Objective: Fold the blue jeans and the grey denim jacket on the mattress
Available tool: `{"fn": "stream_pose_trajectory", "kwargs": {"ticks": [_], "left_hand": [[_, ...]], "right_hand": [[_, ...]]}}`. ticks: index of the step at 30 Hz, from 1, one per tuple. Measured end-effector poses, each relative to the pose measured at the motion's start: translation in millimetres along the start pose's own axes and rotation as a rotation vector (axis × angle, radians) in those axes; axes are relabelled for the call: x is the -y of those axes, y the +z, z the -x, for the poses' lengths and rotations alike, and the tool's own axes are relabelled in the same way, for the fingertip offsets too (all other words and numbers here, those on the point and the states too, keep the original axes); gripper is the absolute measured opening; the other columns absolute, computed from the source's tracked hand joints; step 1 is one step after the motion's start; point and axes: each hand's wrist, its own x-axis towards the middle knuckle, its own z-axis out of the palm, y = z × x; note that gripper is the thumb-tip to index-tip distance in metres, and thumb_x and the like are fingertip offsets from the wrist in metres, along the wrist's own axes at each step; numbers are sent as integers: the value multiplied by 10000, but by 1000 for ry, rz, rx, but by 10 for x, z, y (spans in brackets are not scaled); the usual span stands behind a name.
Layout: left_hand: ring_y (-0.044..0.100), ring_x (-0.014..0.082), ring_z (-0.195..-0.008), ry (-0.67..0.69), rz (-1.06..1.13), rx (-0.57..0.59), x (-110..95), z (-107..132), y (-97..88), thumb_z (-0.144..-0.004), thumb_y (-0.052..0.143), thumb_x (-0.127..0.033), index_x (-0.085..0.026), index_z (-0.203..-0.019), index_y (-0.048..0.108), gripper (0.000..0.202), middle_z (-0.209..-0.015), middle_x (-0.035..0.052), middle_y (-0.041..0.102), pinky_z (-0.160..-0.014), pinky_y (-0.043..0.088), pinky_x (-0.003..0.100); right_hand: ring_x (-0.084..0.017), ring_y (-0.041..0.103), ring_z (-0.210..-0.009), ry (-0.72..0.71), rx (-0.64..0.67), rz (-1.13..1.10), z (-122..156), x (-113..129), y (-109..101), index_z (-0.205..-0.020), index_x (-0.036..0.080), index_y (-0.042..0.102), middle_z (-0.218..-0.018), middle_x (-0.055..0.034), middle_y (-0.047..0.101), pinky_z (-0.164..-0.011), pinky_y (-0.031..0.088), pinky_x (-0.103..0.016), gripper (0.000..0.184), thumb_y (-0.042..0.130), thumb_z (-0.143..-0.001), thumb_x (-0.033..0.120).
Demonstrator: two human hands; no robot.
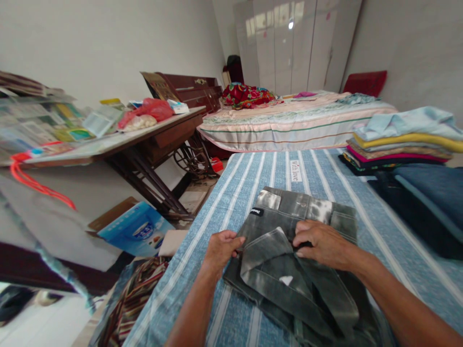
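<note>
A dark grey-green mottled shirt (275, 270) lies partly folded on the blue striped bedsheet (238, 188). Its collar points toward the middle, and a small black label shows near its far left corner. My left hand (221, 250) pinches the shirt's left edge between thumb and fingers. On the right, my right hand (320, 243) has its fingers curled on the cloth beside the collar, gripping the fabric there. The near end of the shirt hangs loose in folds toward me.
To the right stand a stack of folded clothes (401, 144) and folded dark trousers (427, 202). A cluttered sewing-machine table (152, 137) runs along the left wall. Below it sit a blue box (139, 231) and striped cloth (139, 299). Another bed (289, 123) lies beyond.
</note>
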Motion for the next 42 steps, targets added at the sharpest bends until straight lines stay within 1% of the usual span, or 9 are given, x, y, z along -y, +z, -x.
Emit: {"fn": "stream_pose_trajectory", "kwargs": {"ticks": [8, 15, 22, 26, 29, 31, 34, 39, 42], "left_hand": [[480, 81, -441, -47, -17, 79, -121, 33, -18, -545, 722, -395, -148, -583, 574, 291, -504, 1, 587, -429, 321, 188], [445, 71, -402, -88, -40, 89, -149, 35, -29, -570, 703, -436, -154, -571, 561, 315, -473, -6, 564, -423, 280, 182], [483, 114, -475, 19, -186, 146, -218, 50, -48, -629, 631, -478, -170, -567, 576, 319, -510, -12, 556, -477, 317, 219], [409, 112, -483, 199, -438, 18, -259, 7, -45, -643, 633, -448, -189, -428, 486, 368, -443, -45, 421, -482, 251, 231], [385, 111, -473, 236, -542, -59, -252, -40, -23, -623, 664, -421, -190, -390, 465, 384, -414, -51, 383, -482, 224, 236], [435, 123, -488, 211, -481, -58, -230, -61, 1, -595, 687, -382, -189, -434, 518, 303, -425, -49, 438, -486, 255, 232], [540, 151, -544, 122, -232, -21, -200, -56, 30, -571, 704, -339, -171, -603, 613, 194, -534, -21, 591, -517, 348, 234], [525, 111, -490, -17, -13, -3, -238, -3, 0, -539, 763, -351, -147, -811, 626, 366, -607, -9, 636, -454, 346, 208], [539, 103, -497, -120, 76, 114, -282, 2, -32, -502, 790, -372, -137, -813, 630, 422, -644, 9, 647, -445, 357, 196]], "right_hand": [[-168, 530, -835, -6, 7, -6, 0, 0, -10, -815, 230, 707, -833, -13, 576, -733, 359, -285, 85, 643, -762, 248], [-166, 533, -836, -5, -3, -3, -2, -1, -12, -816, 232, 705, -832, -11, 575, -726, 353, -282, 87, 646, -752, 231], [-166, 538, -829, -19, -2, -10, -10, 2, -29, -819, 229, 708, -828, -15, 572, -736, 361, -284, 91, 643, -755, 234], [-174, 539, -835, -16, -9, -2, -9, 0, -25, -823, 239, 709, -831, -15, 580, -728, 359, -290, 94, 644, -756, 244], [-173, 538, -839, -13, -12, -2, -6, 0, -22, -816, 239, 708, -837, -13, 581, -716, 355, -284, 87, 645, -756, 247], [-169, 537, -834, -13, -12, 3, -8, -5, -18, -818, 238, 707, -838, -12, 580, -704, 349, -279, 88, 645, -759, 254], [-167, 537, -834, -14, -16, 10, -14, -21, -6, -823, 238, 707, -840, -12, 582, -698, 343, -277, 91, 650, -756, 261], [-165, 542, -836, -17, -27, 1, -18, -45, 11, -819, 237, 706, -834, -4, 585, -696, 339, -273, 91, 673, -739, 261], [-167, 544, -838, -15, -35, 1, -22, -45, 11, -816, 237, 707, -839, -4, 591, -696, 339, -275, 93, 683, -733, 271]]}}
